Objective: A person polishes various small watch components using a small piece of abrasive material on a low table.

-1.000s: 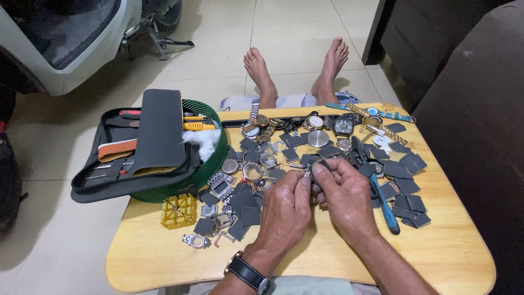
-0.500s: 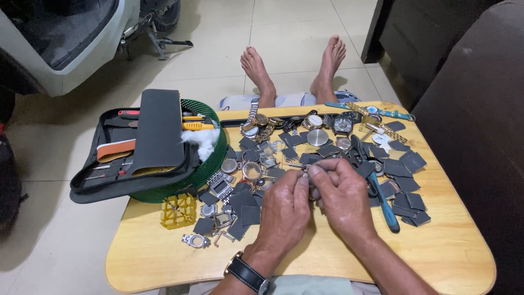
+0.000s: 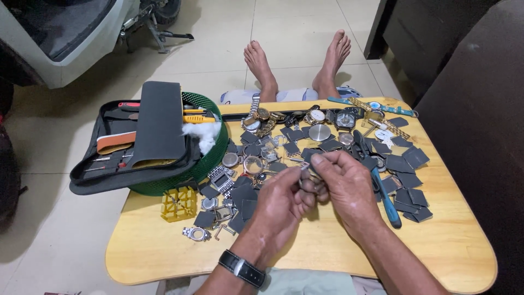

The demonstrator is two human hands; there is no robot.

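Observation:
Both hands meet over the middle of a low wooden table (image 3: 164, 251). My left hand (image 3: 281, 205), with a black wristwatch on its wrist, pinches a small metal watch part (image 3: 305, 176) between the fingertips. My right hand (image 3: 345, 186) grips the same small part from the other side, fingers curled around it. The part is mostly hidden by the fingers. Beneath the hands lie several watch cases, dials and dark square pads (image 3: 406, 164).
A green basket (image 3: 210, 158) with an open black tool case (image 3: 158, 123) sits at the table's left. A yellow case holder (image 3: 178, 203), a blue-handled tool (image 3: 387, 199) and several wristwatches (image 3: 261, 117) lie around. My bare feet (image 3: 262, 63) rest on the tiled floor beyond.
The hands stay together over the table's middle; fingers shift slightly on the small part. Nothing else has moved.

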